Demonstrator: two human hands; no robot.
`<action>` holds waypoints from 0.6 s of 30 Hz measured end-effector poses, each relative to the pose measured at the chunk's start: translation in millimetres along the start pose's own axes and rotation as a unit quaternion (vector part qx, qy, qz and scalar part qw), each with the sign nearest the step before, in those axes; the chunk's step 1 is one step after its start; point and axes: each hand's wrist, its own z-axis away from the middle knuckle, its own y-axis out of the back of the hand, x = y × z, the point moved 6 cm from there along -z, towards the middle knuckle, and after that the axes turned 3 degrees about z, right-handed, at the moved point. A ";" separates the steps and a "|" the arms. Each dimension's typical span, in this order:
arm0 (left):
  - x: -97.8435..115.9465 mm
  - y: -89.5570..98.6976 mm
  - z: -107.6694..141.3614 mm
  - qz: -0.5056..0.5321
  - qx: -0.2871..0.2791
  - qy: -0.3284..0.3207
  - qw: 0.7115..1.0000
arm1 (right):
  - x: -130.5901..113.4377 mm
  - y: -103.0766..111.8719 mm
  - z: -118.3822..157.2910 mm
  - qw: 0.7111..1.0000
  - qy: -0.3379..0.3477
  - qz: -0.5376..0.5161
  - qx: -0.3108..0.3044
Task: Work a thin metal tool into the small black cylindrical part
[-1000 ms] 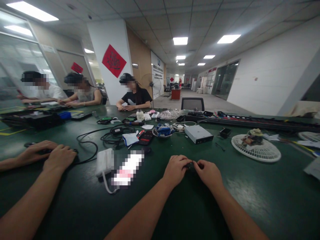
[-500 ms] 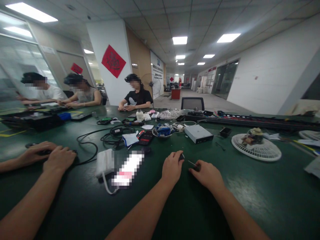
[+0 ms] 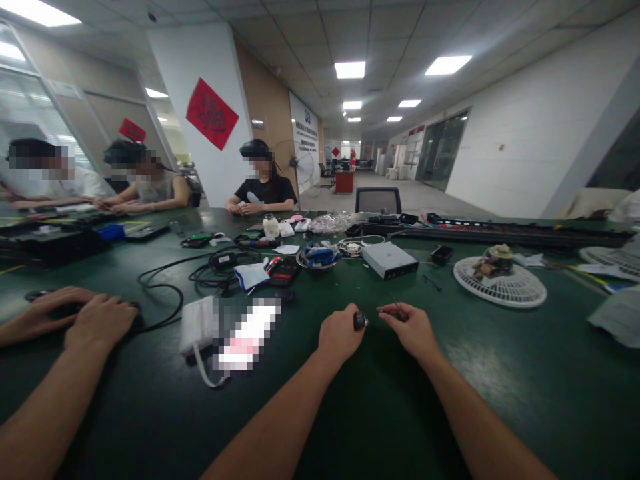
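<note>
My left hand [image 3: 340,337] is closed around a small dark rounded object [image 3: 359,321], whose end shows beyond my fingers with a lighter spot at its edge. Most of it is hidden in my grip, so its kind is unclear. A short gap to the right, my right hand [image 3: 409,328] pinches a thin rod-like metal tool [image 3: 397,304]. The tool now points up and away, clear of the dark object. Both hands are just above the dark green table [image 3: 385,407].
Ahead lie a silver disc drive [image 3: 390,259], a bowl with blue items [image 3: 319,255] and a white fan grille [image 3: 500,287]. At left are a white power bank [image 3: 197,323], a blurred phone [image 3: 250,333], black cables [image 3: 170,267] and a co-worker's hands [image 3: 100,320]. Several people sit across.
The tool in my right hand has swung from pointing left at the dark object to pointing upward. My left hand has turned, showing more of the object. The view has shifted slightly.
</note>
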 end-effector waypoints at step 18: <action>10.7 -2.4 3.6 -0.061 -0.015 -0.088 0.994 | -17.6 -18.5 9.7 0.993 0.056 0.077 -0.075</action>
